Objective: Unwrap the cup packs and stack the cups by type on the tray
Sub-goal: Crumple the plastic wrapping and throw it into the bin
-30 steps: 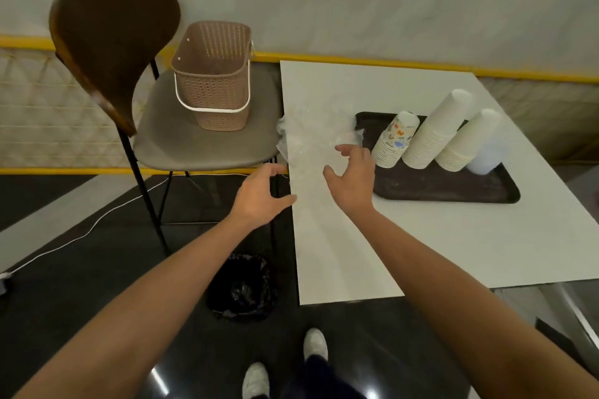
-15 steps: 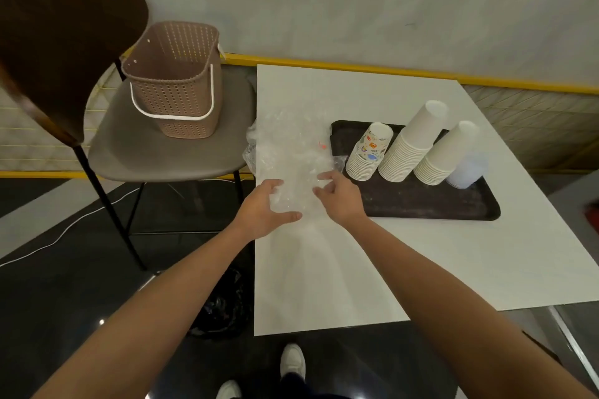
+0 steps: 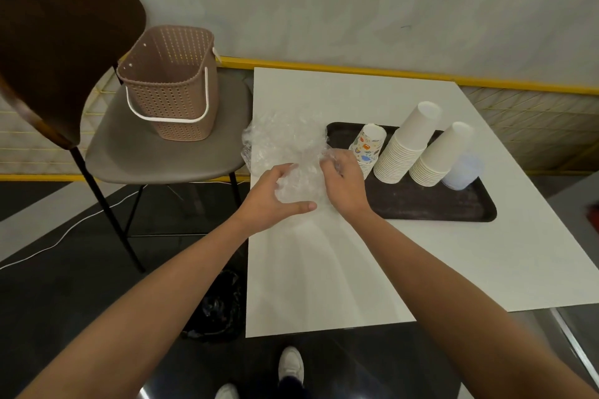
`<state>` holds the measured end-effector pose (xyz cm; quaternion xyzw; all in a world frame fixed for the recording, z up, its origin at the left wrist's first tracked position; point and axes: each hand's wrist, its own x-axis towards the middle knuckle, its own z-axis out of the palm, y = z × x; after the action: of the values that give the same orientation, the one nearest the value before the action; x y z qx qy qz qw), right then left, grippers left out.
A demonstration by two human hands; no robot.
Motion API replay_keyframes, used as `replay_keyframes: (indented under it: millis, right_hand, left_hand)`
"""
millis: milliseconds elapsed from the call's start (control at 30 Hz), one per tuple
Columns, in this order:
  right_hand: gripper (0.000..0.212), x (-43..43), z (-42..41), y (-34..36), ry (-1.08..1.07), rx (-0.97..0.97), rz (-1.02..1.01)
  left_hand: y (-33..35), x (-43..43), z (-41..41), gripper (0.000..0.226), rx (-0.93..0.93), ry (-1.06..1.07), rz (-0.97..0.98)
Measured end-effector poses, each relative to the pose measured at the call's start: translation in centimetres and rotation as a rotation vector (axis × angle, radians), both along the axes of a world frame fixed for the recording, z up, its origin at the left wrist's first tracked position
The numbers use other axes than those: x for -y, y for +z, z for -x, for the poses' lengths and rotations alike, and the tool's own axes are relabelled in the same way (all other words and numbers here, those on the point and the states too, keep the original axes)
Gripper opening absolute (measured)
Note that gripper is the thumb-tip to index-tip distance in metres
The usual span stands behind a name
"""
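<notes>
A heap of clear plastic wrap (image 3: 285,142) lies on the white table (image 3: 356,256), left of the dark tray (image 3: 431,204). My left hand (image 3: 275,197) and my right hand (image 3: 343,181) both curl round the near part of the wrap and bunch it between them. On the tray stand a stack of printed cups (image 3: 368,147), two leaning stacks of white paper cups (image 3: 406,146) (image 3: 442,155), and a short stack of clear plastic cups (image 3: 463,172) at the right end.
A brown chair (image 3: 162,152) stands left of the table with a perforated tan basket (image 3: 171,81) on its seat. A black bin bag (image 3: 217,304) sits on the floor by the table's near left corner. A white cable runs across the dark floor.
Both hands have moved forward from the bare table onto the plastic wrap and closed round it, gathering it into a tighter bunch. The camera has shifted closer and rightward.
</notes>
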<state>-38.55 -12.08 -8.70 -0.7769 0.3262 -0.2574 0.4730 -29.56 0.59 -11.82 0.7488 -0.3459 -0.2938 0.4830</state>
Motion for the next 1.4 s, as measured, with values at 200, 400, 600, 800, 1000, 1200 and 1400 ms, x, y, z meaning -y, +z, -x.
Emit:
replay_keyframes:
  millis: [200,400,600,800,1000,1200,1400]
  right_hand:
    - [0.022,-0.4,0.2,0.9,-0.064,0.115,-0.035]
    - [0.015,0.0,-0.1,1.7,-0.123,0.245,-0.068]
    - [0.025,0.4,-0.8,2.1,-0.060,0.341,-0.263]
    - [0.030,0.9,-0.8,2.0,-0.027,0.398,-0.473]
    - [0.047,0.6,-0.3,1.6,-0.007,0.278,-0.127]
    - [0.091,1.2,0.4,0.4,0.298,0.073,0.102]
    - [0.025,1.2,-0.3,1.8,0.111,0.171,0.110]
  left_hand:
    - [1.3,1.2,0.5,0.091,-0.264,-0.016,0.108]
    - [2.3,3.0,0.0,0.111,-0.345,0.016,0.141]
    - [3.4,4.5,-0.6,0.091,-0.330,0.006,0.188]
    - [3.4,4.7,-0.8,0.045,-0.316,0.040,0.219]
    - [3.3,4.9,-1.3,0.056,-0.317,0.188,0.168]
    - [4.2,4.6,-1.3,0.050,-0.539,0.231,0.194]
    - [5.2,4.3,-1.3,0.047,-0.350,0.143,0.104]
